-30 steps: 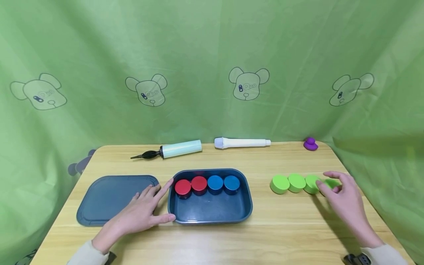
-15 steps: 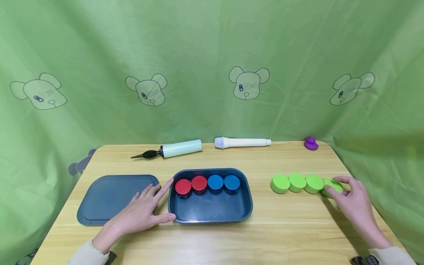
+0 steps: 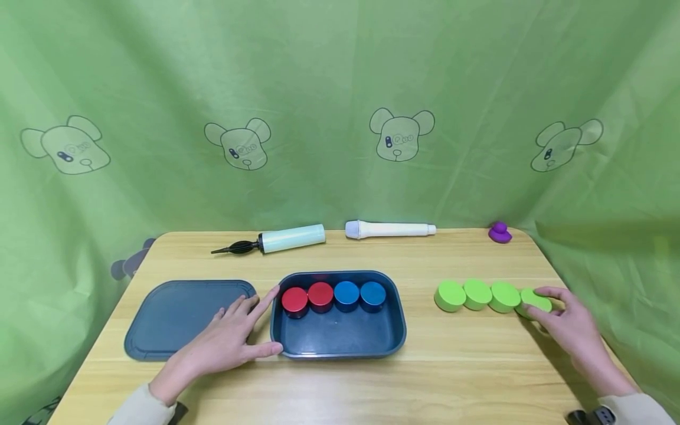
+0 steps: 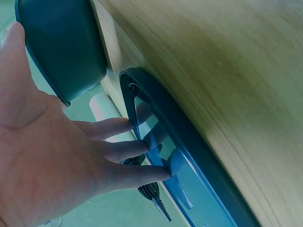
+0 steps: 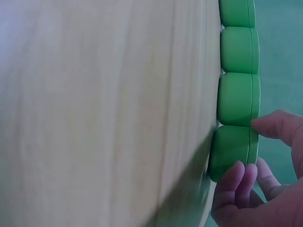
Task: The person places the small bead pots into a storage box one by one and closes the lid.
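Note:
In the head view my right hand is at the right end of a row of several green round tins. Its thumb and fingers pinch the end green tin, which stands against its neighbour; the right wrist view shows thumb and fingertips around this tin. My left hand lies spread between a dark blue box and its flat lid. Thumb and index finger reach the box's left side, and the other fingertips touch the lid. Two red tins and two blue tins stand in the box's back half.
Along the table's back edge lie a pale blue hand pump with a black nozzle and a white toy microphone. A small purple hat-shaped thing sits at the back right corner. A green printed curtain hangs behind.
My right hand has shifted right, uncovering more of the third and end green tins, and its fingers now close around the end one. My left hand stays in place.

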### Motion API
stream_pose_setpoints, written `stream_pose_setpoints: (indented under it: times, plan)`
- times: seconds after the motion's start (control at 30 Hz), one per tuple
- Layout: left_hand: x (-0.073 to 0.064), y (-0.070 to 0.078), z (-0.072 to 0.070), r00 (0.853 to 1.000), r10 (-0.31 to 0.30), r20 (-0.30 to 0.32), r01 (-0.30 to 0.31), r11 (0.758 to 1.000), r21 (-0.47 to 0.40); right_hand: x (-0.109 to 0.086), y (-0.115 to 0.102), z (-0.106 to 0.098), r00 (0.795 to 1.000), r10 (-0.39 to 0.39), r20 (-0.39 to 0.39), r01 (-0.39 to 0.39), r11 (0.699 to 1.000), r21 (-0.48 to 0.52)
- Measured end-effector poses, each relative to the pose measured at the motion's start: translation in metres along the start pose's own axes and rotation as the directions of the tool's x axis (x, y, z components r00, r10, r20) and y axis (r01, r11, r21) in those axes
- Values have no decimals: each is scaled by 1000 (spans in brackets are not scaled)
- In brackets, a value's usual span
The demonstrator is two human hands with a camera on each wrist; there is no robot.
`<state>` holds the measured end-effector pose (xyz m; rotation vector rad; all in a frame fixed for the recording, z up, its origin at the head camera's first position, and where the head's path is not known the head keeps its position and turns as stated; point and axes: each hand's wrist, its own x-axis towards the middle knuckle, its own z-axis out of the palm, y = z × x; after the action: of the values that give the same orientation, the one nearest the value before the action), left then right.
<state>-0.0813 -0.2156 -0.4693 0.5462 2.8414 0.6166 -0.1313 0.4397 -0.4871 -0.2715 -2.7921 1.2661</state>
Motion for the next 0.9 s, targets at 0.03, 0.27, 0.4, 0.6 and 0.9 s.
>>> stream_pose_setpoints:
  times: [0.03, 0.27, 0.4, 0.6, 0.9]
  plan:
    - [0, 0, 0, 1000, -1, 1, 1, 1000, -1, 1, 2, 0, 1000, 8, 5, -8, 1000, 2]
    - [0, 1, -3, 1000, 3, 3, -3, 1000, -1, 0, 7, 0, 1000, 22, 15, -23, 999, 42]
    - [0, 2, -4, 1000, 2, 7, -2, 1000, -2, 0, 7, -1, 999, 37, 18, -38, 997, 70]
    - [1, 1, -4, 1000, 3, 8, -3, 1000, -4, -2, 8, -2, 997, 78, 11, -78, 993, 89]
    - [0, 1, -4, 1000, -2, 10, 2, 1000, -4, -5, 3, -5, 991, 87, -98, -79, 994, 79]
